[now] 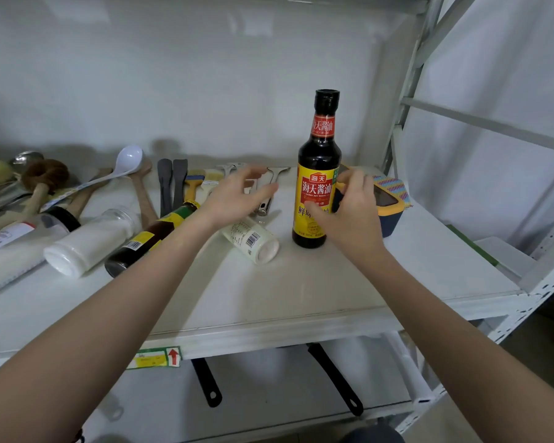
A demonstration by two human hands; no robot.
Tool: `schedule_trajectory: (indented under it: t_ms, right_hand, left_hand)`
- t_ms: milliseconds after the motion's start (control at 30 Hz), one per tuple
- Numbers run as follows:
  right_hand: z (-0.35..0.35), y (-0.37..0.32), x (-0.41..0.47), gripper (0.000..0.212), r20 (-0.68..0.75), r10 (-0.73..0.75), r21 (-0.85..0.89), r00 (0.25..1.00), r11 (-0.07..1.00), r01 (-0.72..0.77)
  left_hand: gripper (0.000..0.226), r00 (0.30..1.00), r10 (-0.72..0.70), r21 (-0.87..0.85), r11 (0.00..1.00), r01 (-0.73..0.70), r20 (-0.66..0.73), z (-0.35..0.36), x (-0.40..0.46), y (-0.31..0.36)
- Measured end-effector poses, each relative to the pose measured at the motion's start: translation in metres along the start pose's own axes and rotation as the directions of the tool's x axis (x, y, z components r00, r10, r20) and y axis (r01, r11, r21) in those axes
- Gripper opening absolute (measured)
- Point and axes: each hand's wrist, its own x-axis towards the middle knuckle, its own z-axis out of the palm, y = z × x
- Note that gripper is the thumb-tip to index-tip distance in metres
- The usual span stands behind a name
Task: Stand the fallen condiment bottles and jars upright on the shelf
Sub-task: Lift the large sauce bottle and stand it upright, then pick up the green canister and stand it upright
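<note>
head | white shelf (301, 282) | soy bottle (317, 174) upright | both hands spread, empty

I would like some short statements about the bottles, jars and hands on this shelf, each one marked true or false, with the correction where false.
1. The soy sauce bottle stands upright on the shelf. True.
2. The small white bottle stands upright. False: it lies on its side, left of the soy sauce bottle.
3. The right hand is at the soy sauce bottle's label. True.
4. The left hand grips the dark bottle with the green neck label. False: the hand is open above the small white bottle, and the dark bottle lies apart to its left.
5. The large white jar lies on its side. True.
</note>
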Motion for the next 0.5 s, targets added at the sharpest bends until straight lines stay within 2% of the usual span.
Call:
schedule_trajectory:
  t_ms: [100,167,233,367,500]
  right_hand:
    - [-0.002,-0.021,-0.005,0.036,0.015,-0.127,0.065,0.992,0.99,0.126]
    - [0.002,-0.034,-0.012,0.028,0.117,-0.214,0.088,0.97,0.975,0.204]
    - [0.015,-0.041,-0.018,0.035,0.276,-0.24,0.083,0.931,0.971,0.226]
    - [0.05,-0.045,-0.023,0.063,0.534,-0.103,-0.021,0.84,0.991,0.135]
    - [0.075,-0.044,-0.025,0.072,0.607,-0.003,-0.075,0.795,0.995,0.061]
  left_hand:
    - [0.045,0.999,-0.023,0.061,0.998,0.025,-0.036,-0.008,-0.004,-0.009]
    - [0.04,0.997,-0.057,0.075,0.995,0.061,-0.053,-0.011,-0.008,-0.017]
    - [0.037,0.995,-0.086,0.066,0.994,0.089,-0.053,-0.013,-0.012,-0.027]
    - [0.036,0.988,-0.153,0.057,0.987,0.152,0.009,-0.017,-0.026,-0.036]
    - [0.042,0.974,-0.22,0.063,0.974,0.217,0.05,-0.02,-0.035,-0.046]
